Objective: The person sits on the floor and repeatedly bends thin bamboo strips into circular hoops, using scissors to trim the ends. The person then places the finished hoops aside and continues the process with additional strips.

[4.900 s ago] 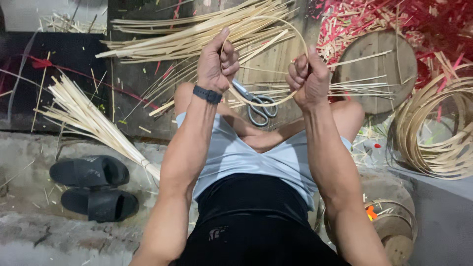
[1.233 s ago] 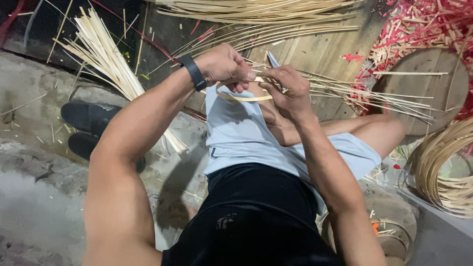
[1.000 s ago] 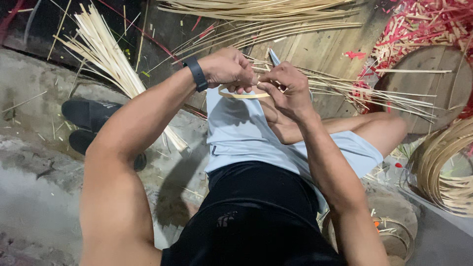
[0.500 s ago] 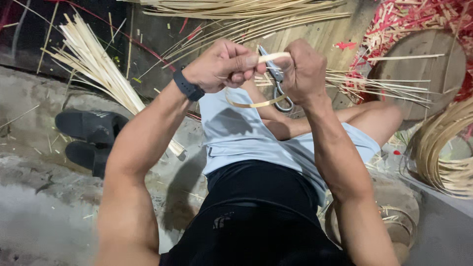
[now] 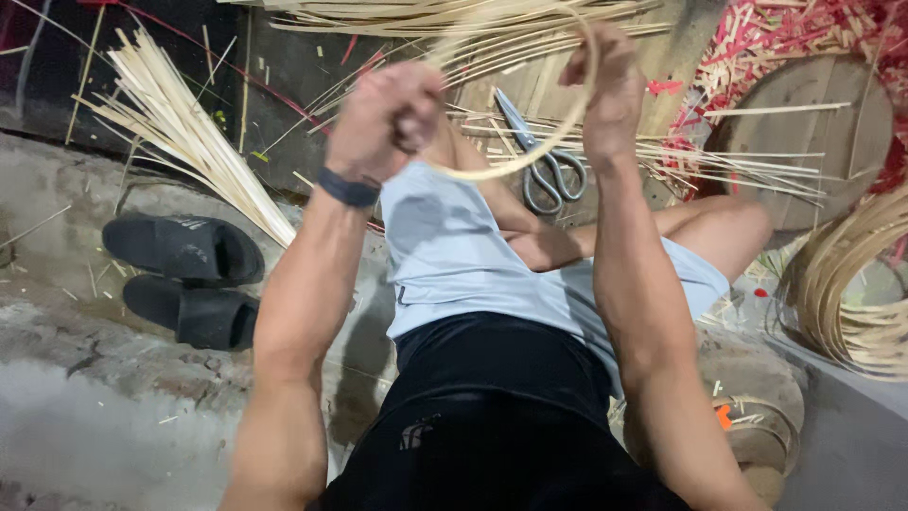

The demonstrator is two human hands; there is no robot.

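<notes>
A thin pale bamboo strip bent into a hoop was held up in front of the camera, above the lap. The left hand was closed in a fist on the strip at the hoop's 9 o'clock end; the right hand was curled round it at roughly 2 o'clock. The strip was seen arcing from the left fist down through 6 o'clock and up past the right fingers to 12; the top was motion-blurred. The hoop's long axis ran about 8 to 2 o'clock, its plane roughly facing the camera. Both hands were on it, neither clearly nearer. Grey metal scissors lay on the wooden boards behind the hoop, tips toward 11. Black sandals sat at 9.
</notes>
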